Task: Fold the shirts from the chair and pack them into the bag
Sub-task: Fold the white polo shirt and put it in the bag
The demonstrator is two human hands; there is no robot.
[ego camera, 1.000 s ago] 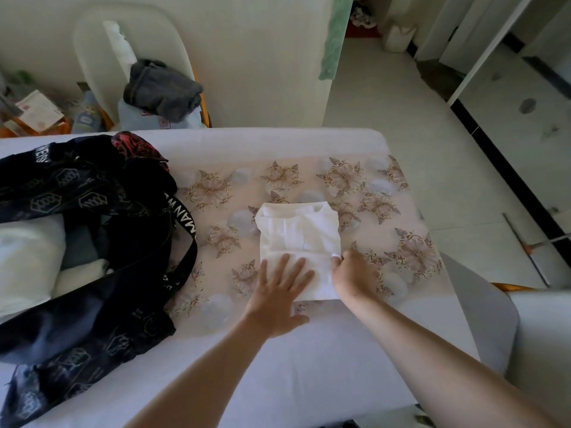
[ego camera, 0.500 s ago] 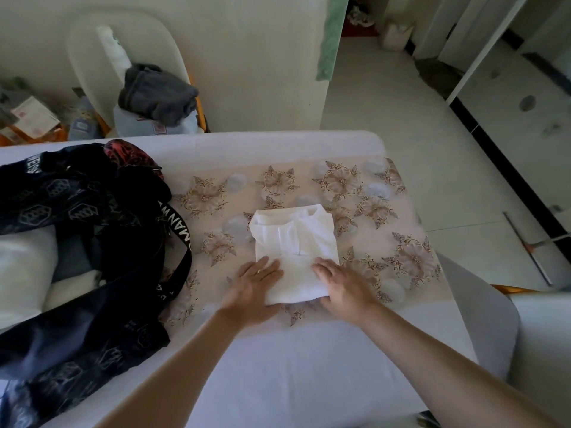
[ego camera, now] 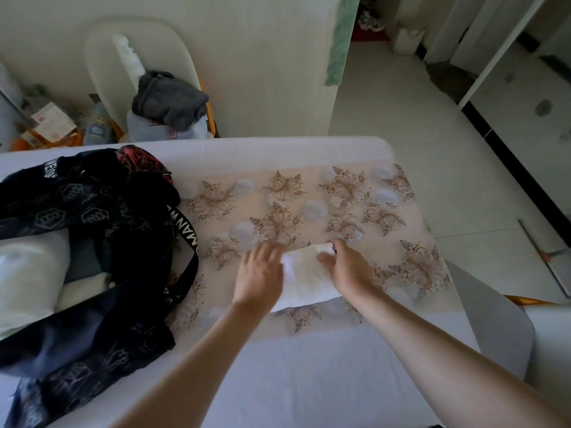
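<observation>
A white shirt (ego camera: 304, 278), folded into a small bundle, lies on the flower-patterned cloth of the table (ego camera: 309, 156). My left hand (ego camera: 261, 274) grips its left side and my right hand (ego camera: 349, 268) grips its right side, fingers curled over the far edge. The black patterned bag (ego camera: 92, 242) lies open at the left, with light folded clothes (ego camera: 27, 273) inside. Behind the table stands a white chair (ego camera: 102, 57) with a dark grey garment (ego camera: 170, 100) on a pale one (ego camera: 139, 128).
Boxes and clutter (ego camera: 49, 125) sit on the floor left of the chair. A tiled floor (ego camera: 432, 149) runs along the table's right side, and a grey seat (ego camera: 494, 319) stands at the near right corner.
The shirt's near half has been folded up over the far half, making it shorter. Both hands moved from its near edge to its sides and now grip it.
</observation>
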